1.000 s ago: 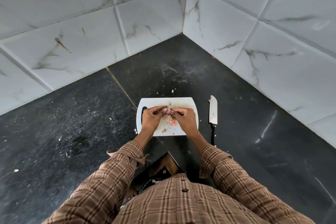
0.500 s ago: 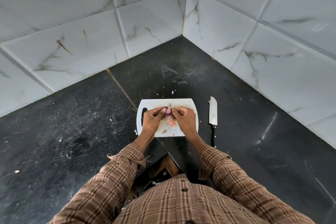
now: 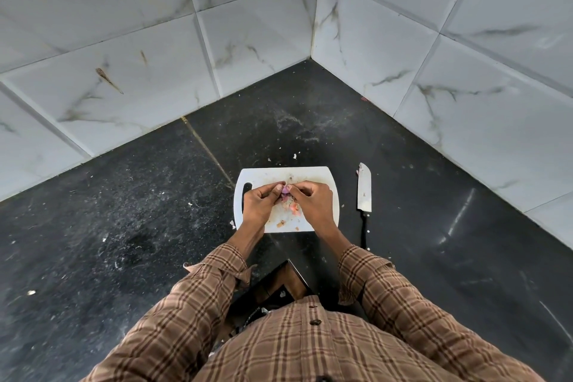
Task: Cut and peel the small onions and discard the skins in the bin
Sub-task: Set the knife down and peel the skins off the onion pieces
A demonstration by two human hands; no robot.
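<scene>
Over the white cutting board (image 3: 310, 175) both hands meet at a small purple onion (image 3: 284, 190). My left hand (image 3: 259, 206) pinches it from the left, and my right hand (image 3: 313, 203) pinches it from the right with fingertips at its top. Pinkish onion scraps and skin bits (image 3: 294, 209) lie on the board under my hands. A knife (image 3: 364, 192) with a black handle lies on the counter just right of the board, blade pointing away from me. No bin is in view.
The black stone counter (image 3: 139, 211) runs into a corner of white marble-patterned wall tiles (image 3: 254, 40). Small skin flakes (image 3: 296, 156) are scattered beyond the board. The counter's front corner (image 3: 288, 263) sits close to my body.
Both hands stay at the onion over the board, with only slight finger movement. The knife has not moved.
</scene>
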